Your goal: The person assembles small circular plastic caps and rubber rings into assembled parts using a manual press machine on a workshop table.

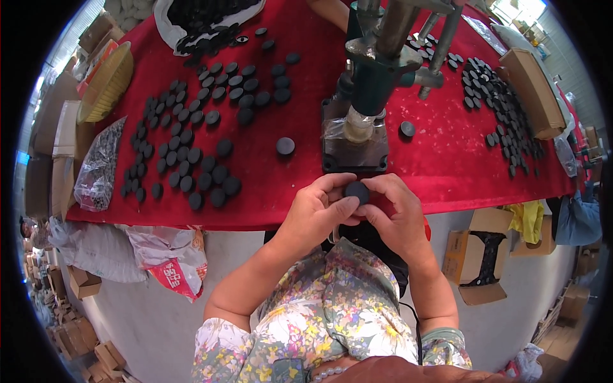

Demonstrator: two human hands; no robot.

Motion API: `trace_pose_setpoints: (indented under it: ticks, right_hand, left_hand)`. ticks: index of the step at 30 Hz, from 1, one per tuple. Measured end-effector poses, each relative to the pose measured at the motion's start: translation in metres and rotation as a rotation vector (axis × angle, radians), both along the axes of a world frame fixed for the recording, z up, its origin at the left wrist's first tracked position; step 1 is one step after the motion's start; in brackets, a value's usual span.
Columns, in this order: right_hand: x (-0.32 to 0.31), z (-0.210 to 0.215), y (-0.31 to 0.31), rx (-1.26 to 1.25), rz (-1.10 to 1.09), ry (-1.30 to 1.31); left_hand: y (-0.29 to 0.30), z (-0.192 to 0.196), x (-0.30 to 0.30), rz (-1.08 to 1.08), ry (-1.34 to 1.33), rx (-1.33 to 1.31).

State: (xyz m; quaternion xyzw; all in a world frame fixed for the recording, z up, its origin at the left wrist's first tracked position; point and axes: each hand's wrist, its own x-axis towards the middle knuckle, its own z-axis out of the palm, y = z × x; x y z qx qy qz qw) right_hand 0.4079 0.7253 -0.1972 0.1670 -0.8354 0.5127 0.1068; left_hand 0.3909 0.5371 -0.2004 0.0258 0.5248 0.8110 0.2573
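A round black disc (357, 192), like a small cap, is held between both hands just in front of the hand press. My left hand (318, 207) grips its left side with thumb and fingers, and my right hand (397, 205) pinches it from the right. Behind the disc stands the green and grey press (370, 86), with its dark base plate (338, 153) on the red cloth. One loose disc (285, 146) lies left of the base, and another disc (407, 129) lies to its right. What the undersides of my fingers touch is hidden.
Many black discs (185, 153) spread over the left of the red table (268, 185); a white sack (165, 29) of black pieces lies behind them. More small pieces (504, 115) lie at the right beside a cardboard box (532, 92). Another person's arm (330, 11) reaches in behind the press.
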Motion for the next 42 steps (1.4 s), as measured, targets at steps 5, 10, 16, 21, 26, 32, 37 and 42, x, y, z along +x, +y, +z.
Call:
trace_pose_setpoints:
  ticks: [5,10,16,21,26,32,37,42]
  right_hand:
    - [-0.011,-0.001,-0.002,0.139,0.035,0.164]
    - [-0.015,0.007,-0.002,0.027,0.051,0.043]
    - [-0.015,-0.003,-0.004,0.092,0.034,0.031]
    - [-0.013,-0.008,-0.004,0.083,0.031,0.058]
    - [-0.013,-0.005,0.001,-0.499,0.082,-0.504]
    - [-0.025,0.006,0.008,-0.663,0.006,-0.689]
    - [-0.036,0.009,0.011,-0.66,-0.041,-0.729]
    - [-0.043,0.006,0.014,-0.704,-0.013,-0.812]
  left_hand:
    - [-0.003,0.005,-0.012,-0.03,-0.006,0.019]
    - [-0.003,0.01,-0.02,-0.022,-0.023,0.027]
    - [-0.003,0.012,-0.02,-0.007,-0.006,0.004]
    - [-0.006,0.01,-0.018,-0.016,-0.041,0.011]
    - [-0.003,0.009,-0.021,-0.046,0.038,-0.029]
    - [0.007,0.016,-0.025,-0.098,0.057,-0.053]
    - [0.011,0.0,-0.027,-0.079,0.207,-0.028]
    - [0.022,-0.008,-0.031,0.151,0.549,-0.34]
